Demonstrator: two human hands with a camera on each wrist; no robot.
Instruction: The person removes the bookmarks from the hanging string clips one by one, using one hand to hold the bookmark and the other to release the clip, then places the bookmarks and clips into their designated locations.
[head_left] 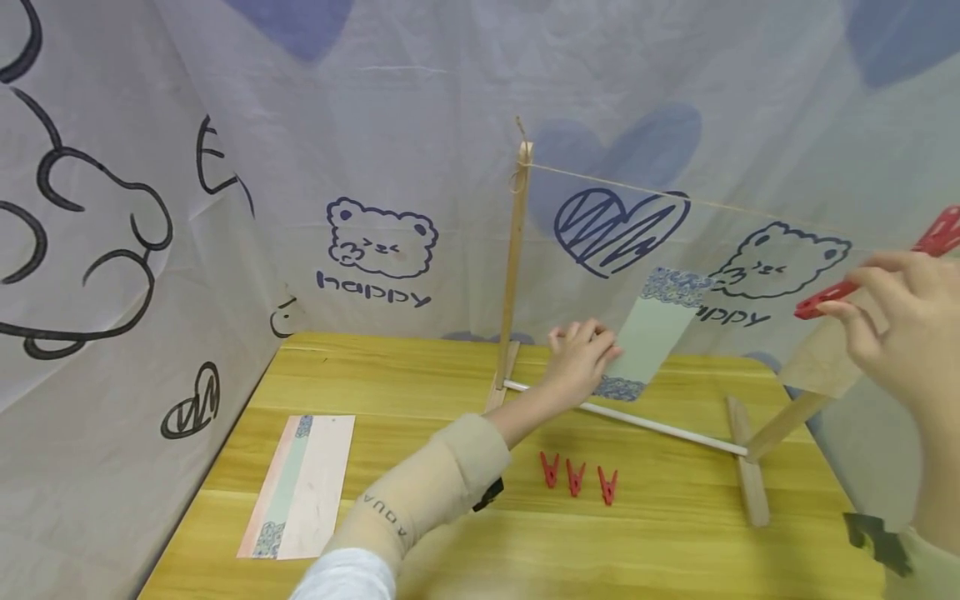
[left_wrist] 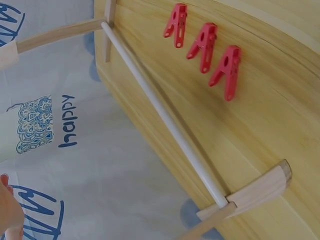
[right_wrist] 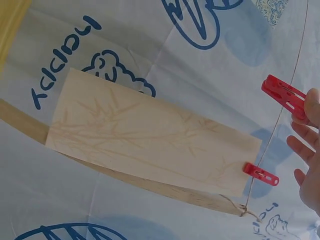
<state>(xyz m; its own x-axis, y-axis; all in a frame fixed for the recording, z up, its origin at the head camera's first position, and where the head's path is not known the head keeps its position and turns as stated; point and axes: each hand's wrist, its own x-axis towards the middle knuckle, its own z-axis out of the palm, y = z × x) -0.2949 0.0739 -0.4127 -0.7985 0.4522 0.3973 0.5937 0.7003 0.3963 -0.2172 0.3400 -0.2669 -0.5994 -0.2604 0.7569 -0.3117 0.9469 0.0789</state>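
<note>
Steady the green card (head_left: pixel 656 333), reaching up and right from the curled grip of the left hand (head_left: pixel 579 360), raise its patterned top to the string (head_left: pixel 735 207) above, and fit squarely over both the red clip (right_wrist: pixel 280 93) pinched in the right hand (head_left: pixel 911 333).

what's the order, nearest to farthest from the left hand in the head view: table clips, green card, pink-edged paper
1. green card, held by the left hand
2. table clips, below it
3. pink-edged paper, table's left
</note>
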